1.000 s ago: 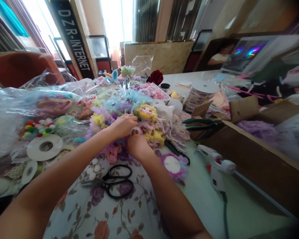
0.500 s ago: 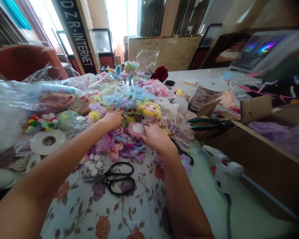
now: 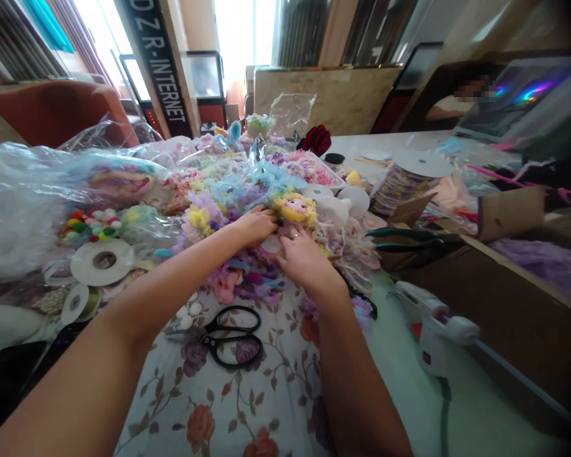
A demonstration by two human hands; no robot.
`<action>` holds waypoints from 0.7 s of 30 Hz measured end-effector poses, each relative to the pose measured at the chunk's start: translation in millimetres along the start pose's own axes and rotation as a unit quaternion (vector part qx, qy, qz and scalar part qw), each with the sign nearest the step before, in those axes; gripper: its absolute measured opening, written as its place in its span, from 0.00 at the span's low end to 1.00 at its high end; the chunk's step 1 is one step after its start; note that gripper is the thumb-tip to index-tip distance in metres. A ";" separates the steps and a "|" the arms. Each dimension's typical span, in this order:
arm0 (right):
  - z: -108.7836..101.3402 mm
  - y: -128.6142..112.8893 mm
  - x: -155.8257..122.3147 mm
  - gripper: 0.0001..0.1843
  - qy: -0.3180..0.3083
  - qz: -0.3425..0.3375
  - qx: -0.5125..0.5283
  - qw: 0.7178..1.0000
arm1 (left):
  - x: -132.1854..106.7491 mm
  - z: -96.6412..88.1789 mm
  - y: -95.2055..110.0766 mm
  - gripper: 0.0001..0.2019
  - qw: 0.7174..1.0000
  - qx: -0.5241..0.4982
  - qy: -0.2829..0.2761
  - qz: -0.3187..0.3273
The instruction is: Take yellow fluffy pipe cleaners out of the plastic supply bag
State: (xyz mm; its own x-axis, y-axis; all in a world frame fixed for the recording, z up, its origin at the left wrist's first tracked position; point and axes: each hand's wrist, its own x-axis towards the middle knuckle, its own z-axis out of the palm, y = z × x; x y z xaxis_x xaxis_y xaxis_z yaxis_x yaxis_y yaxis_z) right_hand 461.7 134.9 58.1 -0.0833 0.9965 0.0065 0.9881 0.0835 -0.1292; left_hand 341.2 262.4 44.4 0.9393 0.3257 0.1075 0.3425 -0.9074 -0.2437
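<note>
A doll [image 3: 295, 208] with a yellow hood and fuzzy yellow trim lies face up on a heap of pastel ribbon and tulle. My left hand [image 3: 255, 226] rests in the heap just left of the doll, fingers stretched out and partly sunk in the material. Right below the doll's face is my right hand [image 3: 304, 257], a ring on one finger, its thumb and fingers apart. A pale round disc [image 3: 271, 244] shows between both hands, partly covered. Black-handled scissors [image 3: 233, 336] lie nearer me on the flowered cloth [image 3: 228, 412].
To the right are a glue gun [image 3: 433, 324], green-handled pliers [image 3: 404, 238] and a cardboard box [image 3: 495, 298]. Ribbon spools, including a white roll [image 3: 88, 260], and pompoms [image 3: 92, 225] sit on the left. A dark red rose [image 3: 315, 138] stands behind; another person is at far right.
My left hand has moved right, from the purple and yellow tulle to beside the doll. My right hand has shifted slightly up toward the doll. The whole view has moved a little.
</note>
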 end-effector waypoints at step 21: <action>1.0 11.5 5.2 0.18 -0.015 0.002 -0.023 1.000 | -21.6 -20.3 -46.4 0.22 0.973 0.074 -0.156 -0.154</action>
State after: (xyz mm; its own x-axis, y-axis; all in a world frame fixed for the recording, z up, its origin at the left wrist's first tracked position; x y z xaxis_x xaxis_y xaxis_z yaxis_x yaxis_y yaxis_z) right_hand 472.5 141.1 55.7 -0.0816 0.9964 -0.0238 0.9934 0.0793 -0.0832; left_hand 304.6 292.1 73.0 0.7437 0.6619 -0.0941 0.5857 -0.7130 -0.3855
